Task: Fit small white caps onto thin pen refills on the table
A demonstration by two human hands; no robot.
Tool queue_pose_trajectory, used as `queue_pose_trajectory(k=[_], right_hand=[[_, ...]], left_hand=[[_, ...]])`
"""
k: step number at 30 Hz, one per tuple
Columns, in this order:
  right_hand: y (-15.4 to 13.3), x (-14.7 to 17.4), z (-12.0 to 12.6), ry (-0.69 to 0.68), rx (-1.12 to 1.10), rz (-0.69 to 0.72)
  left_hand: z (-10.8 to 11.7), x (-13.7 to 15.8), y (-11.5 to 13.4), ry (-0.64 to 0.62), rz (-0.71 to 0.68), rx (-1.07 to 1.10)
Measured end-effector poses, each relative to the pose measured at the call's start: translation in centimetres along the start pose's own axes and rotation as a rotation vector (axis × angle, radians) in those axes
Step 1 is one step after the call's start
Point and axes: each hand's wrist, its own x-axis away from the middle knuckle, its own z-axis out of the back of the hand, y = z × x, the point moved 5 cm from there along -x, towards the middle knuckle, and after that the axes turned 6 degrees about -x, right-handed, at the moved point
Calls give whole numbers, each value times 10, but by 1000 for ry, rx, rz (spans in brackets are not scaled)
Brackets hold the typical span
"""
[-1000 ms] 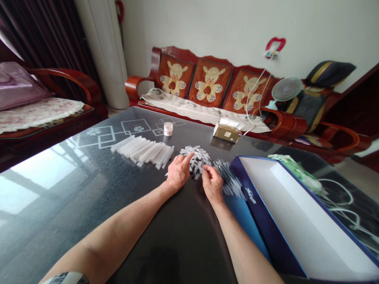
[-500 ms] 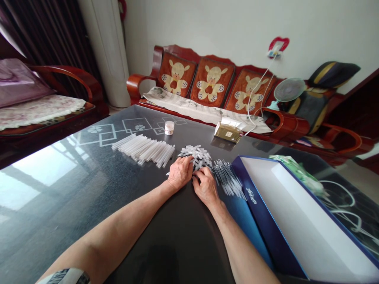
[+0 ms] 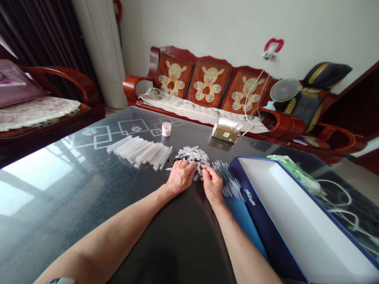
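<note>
1. Forearms come in from the bottom edge, the left forearm (image 3: 118, 233) and the right forearm (image 3: 241, 236) slanting inward over a dark, glossy table (image 3: 74, 189).
2. Left hand (image 3: 181, 176): palm down, fingers bent over the near edge of a heap of small white and black pieces (image 3: 193, 152). Whether it grips one cannot be told.
3. Right hand (image 3: 212, 184): just beside the left, a slight gap between the two, with thumb and fingers drawn close together. Anything between those fingertips is too small to make out.
4. Right of the right hand lies a row of thin rods (image 3: 229, 181), dark toward the far end and pale toward the near one. Beside them stands a long blue box (image 3: 260, 215) with a white inside; a flat blue panel (image 3: 245, 221) lies along its near-left side.
5. White tubes (image 3: 142, 152) lie side by side to the left of the heap, near it but apart.
6. Past the box sit a green-and-white bag (image 3: 293, 169) and loops of white cable (image 3: 340, 203).
7. Farther over the table stand a small pale jar (image 3: 166, 129) and a gold tissue box (image 3: 226, 132).
8. Beyond the table is a red-brown wooden sofa (image 3: 133, 83) with three bear-patterned cushions (image 3: 209, 83); a small fan (image 3: 285, 90) stands at its right end.
</note>
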Motion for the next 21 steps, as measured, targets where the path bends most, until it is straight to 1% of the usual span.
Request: queue_pose_trajectory(k=[9,21], right_hand=[[1,1,-1,-39,-8,52],[-2,1,-3,-41,19,73]], left_hand=[[0,1,3,-41,-8,-3],[-2,1,4,-65,-38,13]])
